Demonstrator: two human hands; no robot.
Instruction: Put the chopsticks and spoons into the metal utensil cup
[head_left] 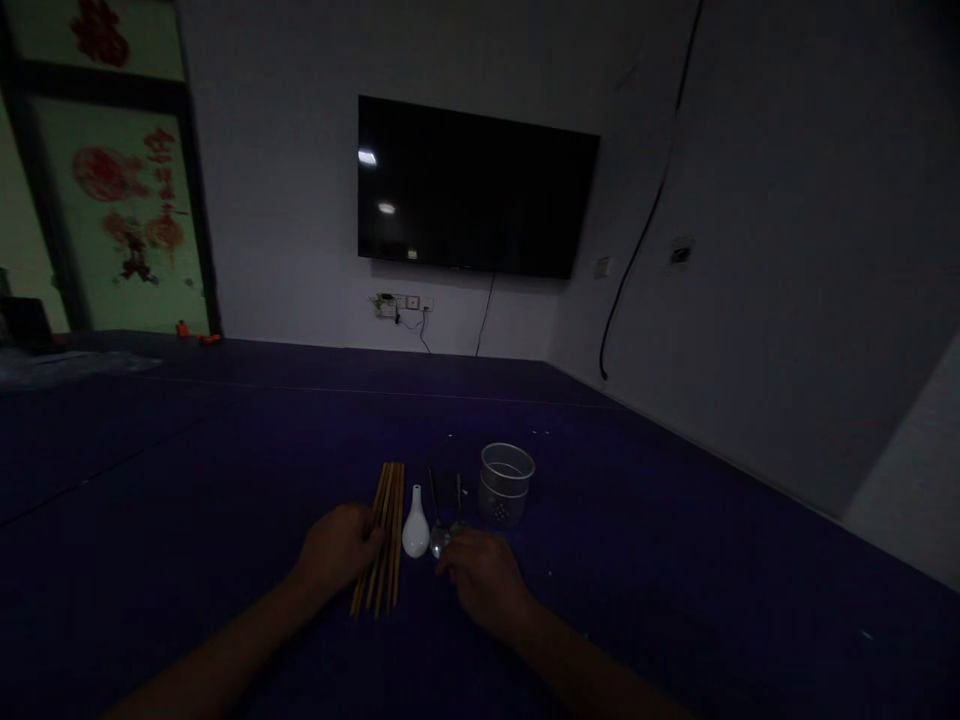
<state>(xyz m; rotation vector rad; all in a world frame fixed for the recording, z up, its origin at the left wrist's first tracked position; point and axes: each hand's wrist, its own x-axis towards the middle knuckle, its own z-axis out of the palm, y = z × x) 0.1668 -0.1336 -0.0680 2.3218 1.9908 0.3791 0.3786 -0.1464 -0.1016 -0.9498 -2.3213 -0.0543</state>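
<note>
Several wooden chopsticks (394, 525) lie side by side on the purple surface, slightly fanned out. My left hand (341, 545) rests at their left edge, fingers curled onto them. To their right lies a white soup spoon (415, 533), bowl towards me. Beside it is a metal spoon (439, 540) with a dark handle. My right hand (484, 580) is closed over the bowl end of a second metal spoon (459, 490); its fingertips hide that end. Just beyond my right hand stands a round metal holder (505, 490) with small holes in its wall.
The purple surface (300, 430) stretches to the walls, with small white specks on it. A dark television (476, 190) hangs on the back wall above sockets (405, 303) and cables. A door (131, 210) with red decorations is at left; orange items (206, 339) lie near it.
</note>
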